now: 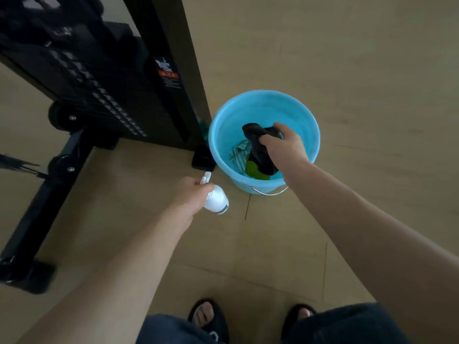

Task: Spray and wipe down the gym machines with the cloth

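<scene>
I'm holding the dark cloth (259, 147) bunched in my right hand (285, 145), grip closed round its top, over the bucket (223, 115). It's hanging limp, soft, probably damp, so I'm keeping it bunched. Left hand (191, 194) is gripping the spray bottle (216, 198) at the neck; light, rigid.

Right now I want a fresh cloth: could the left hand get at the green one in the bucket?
Probably not: the left hand grips the spray bottle, and the right hand's black cloth overhangs the green cloth.
</scene>
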Demonstrator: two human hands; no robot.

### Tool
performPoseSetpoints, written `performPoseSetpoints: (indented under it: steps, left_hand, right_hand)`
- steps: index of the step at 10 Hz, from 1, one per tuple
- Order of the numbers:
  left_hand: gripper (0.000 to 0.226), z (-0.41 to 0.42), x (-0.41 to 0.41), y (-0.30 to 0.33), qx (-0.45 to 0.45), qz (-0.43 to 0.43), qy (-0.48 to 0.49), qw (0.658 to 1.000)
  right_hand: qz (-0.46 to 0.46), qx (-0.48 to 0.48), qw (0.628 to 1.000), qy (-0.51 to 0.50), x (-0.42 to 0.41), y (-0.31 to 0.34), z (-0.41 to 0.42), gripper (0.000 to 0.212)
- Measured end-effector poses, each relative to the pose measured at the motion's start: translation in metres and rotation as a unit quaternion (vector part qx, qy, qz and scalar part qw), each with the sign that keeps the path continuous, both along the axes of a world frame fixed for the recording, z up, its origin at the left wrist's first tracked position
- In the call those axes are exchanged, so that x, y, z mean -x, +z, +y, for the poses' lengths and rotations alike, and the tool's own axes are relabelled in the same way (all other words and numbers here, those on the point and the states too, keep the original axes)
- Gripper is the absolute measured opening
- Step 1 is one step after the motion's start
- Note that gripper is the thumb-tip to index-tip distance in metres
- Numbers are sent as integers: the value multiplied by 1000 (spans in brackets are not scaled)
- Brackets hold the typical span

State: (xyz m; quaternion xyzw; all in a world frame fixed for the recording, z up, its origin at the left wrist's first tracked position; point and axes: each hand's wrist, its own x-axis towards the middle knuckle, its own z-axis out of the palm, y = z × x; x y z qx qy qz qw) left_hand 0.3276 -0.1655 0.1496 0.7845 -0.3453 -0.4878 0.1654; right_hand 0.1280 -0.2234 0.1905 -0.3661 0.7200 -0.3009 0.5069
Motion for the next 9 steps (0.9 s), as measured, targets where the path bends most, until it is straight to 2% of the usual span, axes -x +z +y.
performPoseSetpoints:
  steps: [2,3,4,5,6,7,8,9]
  left_hand:
    - [21,-28,-3,-97,15,-1,3,1000]
    - [29,-41,-8,-125,26,-10,18,999]
    - [16,-47,-15,-140,25,6,41,999]
    - [16,-44,-16,-151,26,89,125,988]
    - [14,-46,-19,-154,27,177,215,960]
    - [30,-53,-29,-151,9,255,244,936]
    - [40,-56,-33,-151,-3,208,212,955]
    - [77,-57,-27,-140,2,51,121,991]
  right_hand:
    - [60,74,991,95,11,-102,-43,78]
    - [92,110,984,109,14,-132,-51,76]
    - [129,139,974,126,17,-146,-50,72]
    - [195,143,942,232,19,-149,-46,73]
    - [254,117,920,276,21,-148,-45,67]
    - [246,118,928,254,20,-144,-48,62]
    - [216,142,937,236,13,-137,-47,58]
    - [146,170,963,147,12,-124,-53,51]
